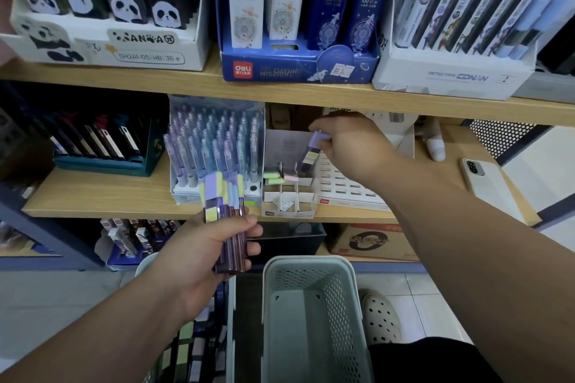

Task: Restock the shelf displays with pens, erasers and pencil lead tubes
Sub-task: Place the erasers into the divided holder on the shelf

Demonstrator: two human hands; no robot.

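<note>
My left hand grips a bundle of several purple pencil lead tubes with pastel caps, held upright in front of the middle shelf. My right hand pinches one lead tube by its top and holds it tilted over the white divided display box on the middle shelf. A few pastel-capped tubes lie in the box's back slots. To the left of the box stands a display of purple and blue pens.
A pale green perforated basket sits below between my arms, with another basket of lead tubes to its left. A phone lies on the shelf at right. The upper shelf overhangs with display boxes.
</note>
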